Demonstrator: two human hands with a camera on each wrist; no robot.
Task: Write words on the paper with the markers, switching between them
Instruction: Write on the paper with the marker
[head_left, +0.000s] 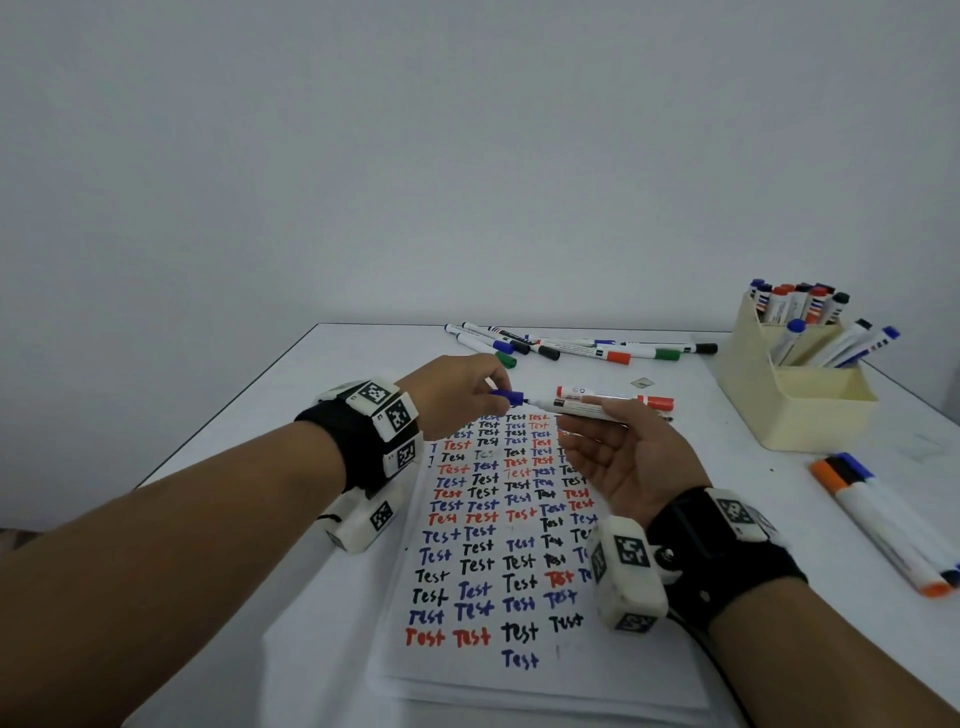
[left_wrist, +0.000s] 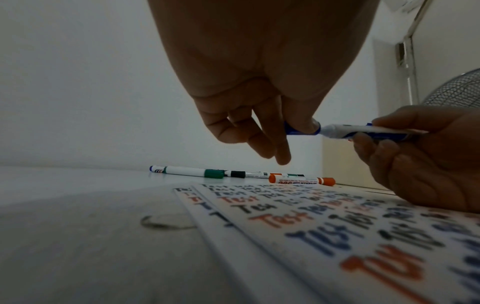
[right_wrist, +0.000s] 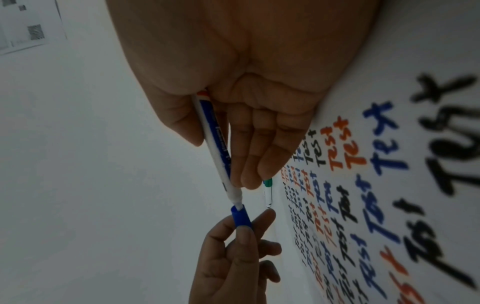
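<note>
My right hand (head_left: 623, 457) (left_wrist: 428, 160) (right_wrist: 259, 123), palm up over the paper (head_left: 493, 571), grips a white marker with a blue label (head_left: 576, 409) (left_wrist: 363, 131) (right_wrist: 218, 152) between thumb and fingers. The marker lies level and its tip points left. My left hand (head_left: 457, 395) (left_wrist: 246, 123) (right_wrist: 233, 263) pinches the blue cap (head_left: 511, 398) (left_wrist: 301, 129) (right_wrist: 241, 219) between thumb and forefinger. The cap's mouth sits right at the marker's tip; the neck behind the tip is bare. The paper (left_wrist: 337, 226) (right_wrist: 389, 185) is covered with "Test" in black, blue and red.
A red-capped marker (head_left: 654, 401) (left_wrist: 301, 181) lies at the paper's far edge. Several loose markers (head_left: 571, 345) lie behind it. A cream holder (head_left: 795, 384) with several markers stands at the back right. More markers (head_left: 893, 525) lie at the right.
</note>
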